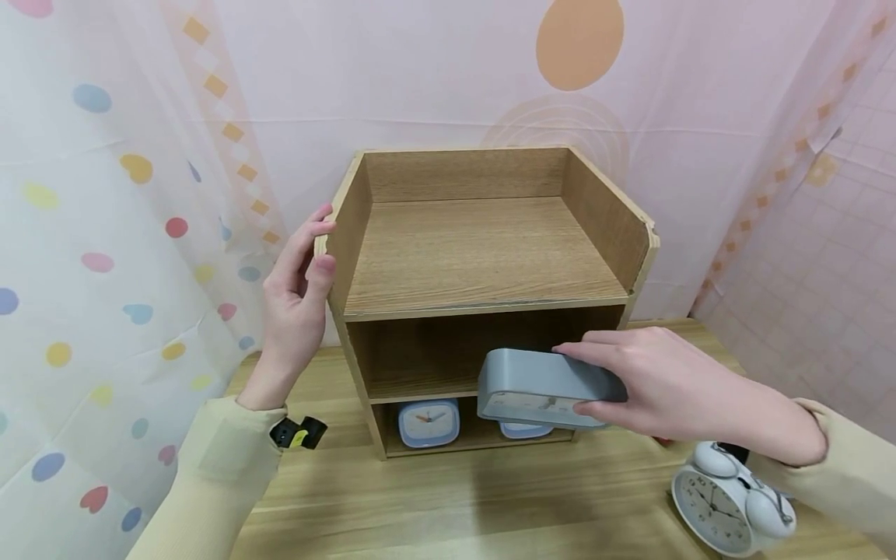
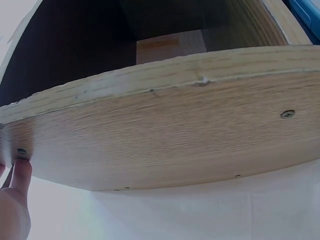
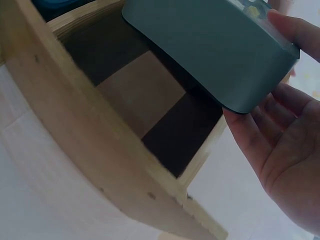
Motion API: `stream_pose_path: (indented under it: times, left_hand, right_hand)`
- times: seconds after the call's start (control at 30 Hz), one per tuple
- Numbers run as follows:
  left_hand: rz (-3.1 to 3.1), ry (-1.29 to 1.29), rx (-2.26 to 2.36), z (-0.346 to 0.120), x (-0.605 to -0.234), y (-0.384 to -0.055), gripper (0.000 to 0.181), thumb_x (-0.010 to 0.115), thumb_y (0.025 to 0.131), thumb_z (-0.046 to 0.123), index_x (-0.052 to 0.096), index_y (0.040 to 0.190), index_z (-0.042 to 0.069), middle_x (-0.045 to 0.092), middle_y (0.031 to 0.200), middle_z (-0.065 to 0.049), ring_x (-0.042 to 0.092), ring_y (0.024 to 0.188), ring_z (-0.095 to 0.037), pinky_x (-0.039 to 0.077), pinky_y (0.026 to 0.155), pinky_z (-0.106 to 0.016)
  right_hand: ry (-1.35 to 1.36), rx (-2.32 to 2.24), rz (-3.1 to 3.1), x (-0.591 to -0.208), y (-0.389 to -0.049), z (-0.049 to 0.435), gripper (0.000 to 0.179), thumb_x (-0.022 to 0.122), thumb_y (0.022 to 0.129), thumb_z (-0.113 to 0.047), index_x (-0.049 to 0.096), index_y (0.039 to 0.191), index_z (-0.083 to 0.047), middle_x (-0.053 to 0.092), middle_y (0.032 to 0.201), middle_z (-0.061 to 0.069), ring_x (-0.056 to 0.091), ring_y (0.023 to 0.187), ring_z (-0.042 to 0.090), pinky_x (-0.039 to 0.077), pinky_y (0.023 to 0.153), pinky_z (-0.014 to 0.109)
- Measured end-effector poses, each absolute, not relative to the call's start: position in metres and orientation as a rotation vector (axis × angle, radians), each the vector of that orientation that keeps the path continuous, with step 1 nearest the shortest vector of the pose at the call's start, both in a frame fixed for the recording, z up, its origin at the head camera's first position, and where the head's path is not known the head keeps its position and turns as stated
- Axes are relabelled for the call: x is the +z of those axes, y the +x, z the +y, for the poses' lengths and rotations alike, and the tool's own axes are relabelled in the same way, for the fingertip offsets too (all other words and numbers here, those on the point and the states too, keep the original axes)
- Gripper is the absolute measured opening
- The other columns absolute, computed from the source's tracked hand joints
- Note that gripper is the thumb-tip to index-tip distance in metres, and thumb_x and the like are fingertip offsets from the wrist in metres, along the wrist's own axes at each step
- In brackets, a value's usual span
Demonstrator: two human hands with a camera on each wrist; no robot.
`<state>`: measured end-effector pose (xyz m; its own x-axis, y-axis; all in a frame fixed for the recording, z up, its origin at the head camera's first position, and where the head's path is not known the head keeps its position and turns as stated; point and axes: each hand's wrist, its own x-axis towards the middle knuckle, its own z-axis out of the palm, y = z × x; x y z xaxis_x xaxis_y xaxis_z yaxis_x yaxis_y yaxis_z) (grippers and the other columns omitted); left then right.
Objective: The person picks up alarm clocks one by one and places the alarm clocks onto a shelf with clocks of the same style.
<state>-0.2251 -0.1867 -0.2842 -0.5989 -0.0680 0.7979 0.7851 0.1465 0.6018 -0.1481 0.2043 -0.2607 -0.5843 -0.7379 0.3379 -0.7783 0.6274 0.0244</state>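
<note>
My right hand (image 1: 658, 381) grips a grey-blue rectangular clock (image 1: 546, 372) by its right end, thumb on the face side and fingers behind. The clock is tilted face down in front of the middle compartment of a wooden shelf (image 1: 483, 249). In the right wrist view, the clock's smooth casing (image 3: 215, 50) overlaps the shelf opening. At the shelf's upper left side, my left hand (image 1: 297, 292) rests with its fingertips and thumb against the side panel (image 2: 165, 130). Two light-blue clocks stand in the bottom compartment: one at left (image 1: 428, 424), another (image 1: 525, 430) partly hidden behind the held clock.
A white twin-bell alarm clock (image 1: 728, 502) stands on the wooden table (image 1: 392, 505) at the right, below my right forearm. A small red thing beside it is mostly hidden. Patterned curtains (image 1: 434, 70) hang behind the shelf and at both sides.
</note>
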Motion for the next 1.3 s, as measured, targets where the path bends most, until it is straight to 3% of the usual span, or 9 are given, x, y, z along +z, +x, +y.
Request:
stream_pose_path:
  times: [0.27, 0.5, 0.8, 1.3]
  left_hand:
    - [-1.727, -0.685, -1.527, -0.186, -0.285, -0.228, 0.049, 0.062, 0.108, 0.032, 0.058, 0.138, -0.006, 0.059, 0.156, 0.001, 0.048, 0.152, -0.015, 0.039, 0.110, -0.018]
    - [-1.750, -0.659, -1.513, -0.184, -0.284, -0.228, 0.055, 0.062, 0.106, 0.039, 0.058, 0.139, -0.006, 0.059, 0.156, 0.000, 0.051, 0.149, -0.014, 0.041, 0.100, -0.017]
    - [-1.748, -0.660, -1.511, -0.183, -0.284, -0.228, 0.057, 0.062, 0.106, 0.040, 0.058, 0.139, -0.006, 0.058, 0.157, -0.003, 0.048, 0.152, -0.017, 0.039, 0.107, -0.019]
    - [-1.755, -0.663, -1.518, -0.183, -0.284, -0.226, 0.057, 0.062, 0.106, 0.040, 0.057, 0.140, -0.006, 0.056, 0.159, -0.007, 0.047, 0.153, -0.018, 0.040, 0.111, -0.019]
  right_hand:
    - [1.262, 0.170, -2.472, -0.263, -0.151, 0.182, 0.051, 0.087, 0.085, -0.030, 0.071, 0.130, -0.011, 0.067, 0.096, -0.012, 0.052, 0.070, -0.004, 0.051, 0.064, 0.023]
    - [1.229, 0.133, -2.404, -0.268, -0.154, 0.160, 0.053, 0.090, 0.082, -0.027, 0.071, 0.128, -0.008, 0.064, 0.088, -0.008, 0.050, 0.066, 0.000, 0.047, 0.059, 0.019]
    - [1.223, 0.107, -2.370, -0.270, -0.161, 0.138, 0.059, 0.092, 0.081, -0.030, 0.070, 0.130, -0.005, 0.062, 0.086, -0.006, 0.048, 0.063, 0.002, 0.041, 0.054, 0.016]
    - [1.229, 0.058, -2.324, -0.279, -0.176, 0.113, 0.059, 0.089, 0.085, -0.031, 0.068, 0.133, -0.004, 0.064, 0.088, -0.003, 0.057, 0.067, 0.007, 0.049, 0.057, 0.020]
